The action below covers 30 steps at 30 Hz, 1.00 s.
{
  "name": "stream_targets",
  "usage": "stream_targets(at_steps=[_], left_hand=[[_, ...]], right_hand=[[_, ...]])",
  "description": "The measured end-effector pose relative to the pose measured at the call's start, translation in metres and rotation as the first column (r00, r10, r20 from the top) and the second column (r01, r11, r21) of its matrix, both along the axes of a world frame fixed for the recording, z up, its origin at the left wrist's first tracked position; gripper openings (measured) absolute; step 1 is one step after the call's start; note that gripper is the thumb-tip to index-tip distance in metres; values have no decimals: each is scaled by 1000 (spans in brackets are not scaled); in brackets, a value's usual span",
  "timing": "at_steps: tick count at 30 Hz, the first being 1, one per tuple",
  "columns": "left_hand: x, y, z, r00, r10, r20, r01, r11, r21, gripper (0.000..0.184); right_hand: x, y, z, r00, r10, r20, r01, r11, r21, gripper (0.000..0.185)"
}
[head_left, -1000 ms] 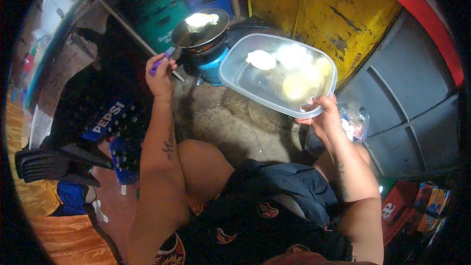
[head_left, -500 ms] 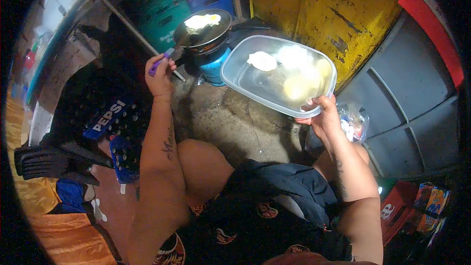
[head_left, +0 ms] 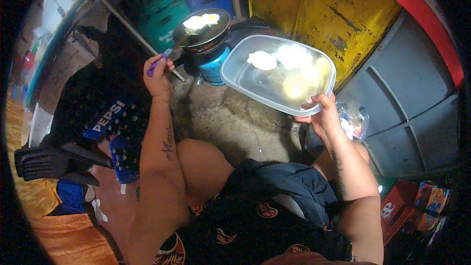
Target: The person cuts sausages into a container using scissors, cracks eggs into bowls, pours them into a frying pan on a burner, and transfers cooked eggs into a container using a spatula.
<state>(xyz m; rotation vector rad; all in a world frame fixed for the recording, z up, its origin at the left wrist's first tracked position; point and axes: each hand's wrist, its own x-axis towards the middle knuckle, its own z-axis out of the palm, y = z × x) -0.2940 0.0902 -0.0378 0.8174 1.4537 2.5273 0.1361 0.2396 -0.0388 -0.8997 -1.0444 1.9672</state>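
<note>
My left hand [head_left: 159,76] is closed around the purple handle of a spatula [head_left: 168,52], whose dark far end reaches under or beside a fried egg [head_left: 201,22] in the frying pan [head_left: 223,30]. The pan sits on a small stove with a blue gas cylinder [head_left: 212,66] below. My right hand [head_left: 324,113] grips the near right corner of a clear plastic container [head_left: 250,95], thumb over the rim. In the container lie several fried eggs [head_left: 262,61], partly washed out by glare. The container is tilted, to the right of the pan.
Green crate [head_left: 162,14] and blue and red crates stand behind the stove. A rusty yellow panel [head_left: 338,14] and a grey metal panel [head_left: 392,88] border the right. Pepsi crates [head_left: 108,118] with bottles are at left. A plastic bag [head_left: 352,120] lies near my right wrist.
The egg in the pan has shifted very slightly left, and my left hand with the spatula has moved a little. The container in my right hand has hardly moved.
</note>
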Motion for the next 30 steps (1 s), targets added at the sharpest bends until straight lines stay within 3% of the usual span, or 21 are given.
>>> stream_targets(at_steps=[18, 24, 30], left_hand=[[-5, -4, -1, 1000, -25, -8, 25, 1000, 0, 17], [0, -15, 11, 1000, -10, 29, 6, 992, 123, 17], [26, -46, 36, 988, 99, -118, -97, 995, 29, 18]], right_hand=[[1, 5, -8, 999, 33, -18, -34, 999, -15, 61], [2, 6, -8, 992, 73, -101, -77, 997, -32, 63], [2, 10, -18, 989, 67, -129, -68, 998, -5, 63]])
